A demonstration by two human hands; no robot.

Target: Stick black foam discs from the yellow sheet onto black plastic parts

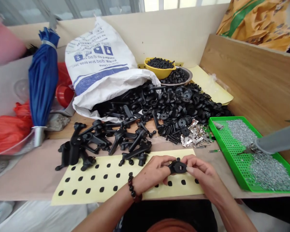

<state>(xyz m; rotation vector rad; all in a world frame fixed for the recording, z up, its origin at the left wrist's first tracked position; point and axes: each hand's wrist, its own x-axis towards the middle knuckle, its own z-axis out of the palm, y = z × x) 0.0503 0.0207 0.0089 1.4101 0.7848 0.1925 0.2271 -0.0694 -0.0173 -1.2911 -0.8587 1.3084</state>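
Observation:
My left hand [153, 172], with a dark bead bracelet at the wrist, grips a black plastic crank handle [180, 167] whose round end faces up. A small metallic-looking piece shows in the middle of that round end. From the other side, the fingers of my right hand [203, 172] are closed on its rim. Below both hands lies a yellow sheet [70, 199] with rows of black pads. Several more black crank handles [137, 151] are heaped just beyond the sheet. Flat metal clips [195, 135] lie in a loose pile past my right hand.
At right stands a green tray [222, 154] of small metal pins, with a grey tool [280, 140] reaching over it. A white sack [99, 74] spills black parts. Behind are a yellow bowl [148, 69], a wooden partition [251, 77] and, at left, a blue umbrella [43, 80].

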